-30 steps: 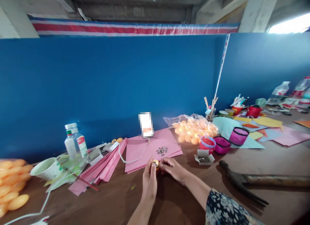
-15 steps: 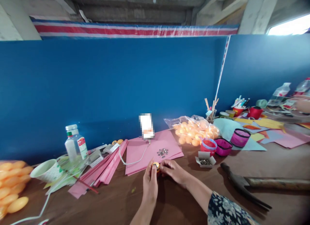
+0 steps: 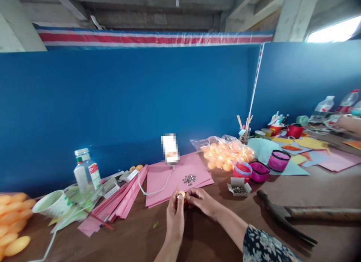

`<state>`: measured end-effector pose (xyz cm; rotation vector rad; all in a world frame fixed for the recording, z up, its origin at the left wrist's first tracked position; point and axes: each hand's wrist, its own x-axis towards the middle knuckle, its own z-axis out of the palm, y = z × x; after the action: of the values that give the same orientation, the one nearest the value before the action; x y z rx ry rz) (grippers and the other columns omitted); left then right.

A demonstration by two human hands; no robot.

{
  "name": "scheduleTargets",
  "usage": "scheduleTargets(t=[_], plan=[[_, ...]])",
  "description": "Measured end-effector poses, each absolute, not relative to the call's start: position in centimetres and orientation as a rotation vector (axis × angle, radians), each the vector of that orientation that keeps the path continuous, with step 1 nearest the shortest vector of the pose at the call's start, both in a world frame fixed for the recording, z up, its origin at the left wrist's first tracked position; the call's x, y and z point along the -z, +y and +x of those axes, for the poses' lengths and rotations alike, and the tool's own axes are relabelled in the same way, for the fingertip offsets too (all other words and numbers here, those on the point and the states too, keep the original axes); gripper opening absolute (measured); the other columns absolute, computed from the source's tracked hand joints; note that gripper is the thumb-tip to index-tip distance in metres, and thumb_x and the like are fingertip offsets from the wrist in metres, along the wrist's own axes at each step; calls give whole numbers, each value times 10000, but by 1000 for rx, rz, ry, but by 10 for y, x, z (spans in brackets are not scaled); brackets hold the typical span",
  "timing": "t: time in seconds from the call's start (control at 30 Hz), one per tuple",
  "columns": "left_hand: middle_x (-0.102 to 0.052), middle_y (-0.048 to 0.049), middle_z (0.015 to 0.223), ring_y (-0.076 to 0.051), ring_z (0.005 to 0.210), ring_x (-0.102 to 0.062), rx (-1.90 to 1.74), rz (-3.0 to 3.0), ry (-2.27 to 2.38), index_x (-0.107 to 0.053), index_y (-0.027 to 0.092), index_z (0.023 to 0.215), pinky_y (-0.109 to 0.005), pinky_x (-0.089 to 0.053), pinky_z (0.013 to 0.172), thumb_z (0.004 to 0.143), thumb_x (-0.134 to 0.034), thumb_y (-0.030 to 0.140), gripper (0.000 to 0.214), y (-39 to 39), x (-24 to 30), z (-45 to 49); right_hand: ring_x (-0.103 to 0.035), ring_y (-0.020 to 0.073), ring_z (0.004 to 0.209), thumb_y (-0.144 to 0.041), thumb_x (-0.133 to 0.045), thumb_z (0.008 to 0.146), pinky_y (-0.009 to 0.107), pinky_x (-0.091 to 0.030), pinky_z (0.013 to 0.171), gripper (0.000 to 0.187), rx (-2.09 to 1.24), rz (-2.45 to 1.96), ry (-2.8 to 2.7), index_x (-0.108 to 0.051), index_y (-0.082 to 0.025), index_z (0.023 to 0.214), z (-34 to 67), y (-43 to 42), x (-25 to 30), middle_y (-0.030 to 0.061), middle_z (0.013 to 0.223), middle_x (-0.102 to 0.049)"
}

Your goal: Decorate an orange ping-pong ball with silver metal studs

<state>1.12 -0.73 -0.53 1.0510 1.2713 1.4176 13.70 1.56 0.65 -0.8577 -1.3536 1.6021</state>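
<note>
My left hand point(image 3: 174, 217) has its thumb and fingers closed around a small orange ball point(image 3: 182, 194), held just above the table's near middle. A dark and shiny spot shows on the ball beside the thumb, too small to make out. From the other side, my right hand point(image 3: 205, 202) pinches at the ball with its fingertips; whether something small sits between them is hidden. Just beyond the hands, a little pile of shiny metal pieces point(image 3: 188, 179) lies on stacked pink paper point(image 3: 158, 179). An open small white box point(image 3: 239, 193) to the right holds similar pieces.
A hammer point(image 3: 284, 213) lies at right. Behind it stand small pink and purple pouches point(image 3: 260, 171) and a clear bag of orange balls point(image 3: 225, 153). Pink strips point(image 3: 124, 202), a glass bottle point(image 3: 86, 171) and a paper cup point(image 3: 52, 202) are at left. Another person's arm point(image 3: 349, 123) reaches in far right.
My hands stay in nearly the same place, with the ball turned slightly so more of its orange top shows. At far right, the other person's arm has moved and shows more.
</note>
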Motion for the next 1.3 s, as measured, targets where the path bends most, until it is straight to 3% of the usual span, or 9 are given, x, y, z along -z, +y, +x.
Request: scheduleTargets(t=[1.3], plan=[[-521, -82, 1219, -223, 1152, -439, -1457, 1055, 1256, -536, 181, 1117, -333, -348, 961, 739, -527, 390, 432, -3, 11, 13, -453, 85, 587, -463, -609, 678, 220, -345, 584, 349, -1608, -864, -1367, -507, -130, 699, 138, 13, -12, -18, 632, -500]])
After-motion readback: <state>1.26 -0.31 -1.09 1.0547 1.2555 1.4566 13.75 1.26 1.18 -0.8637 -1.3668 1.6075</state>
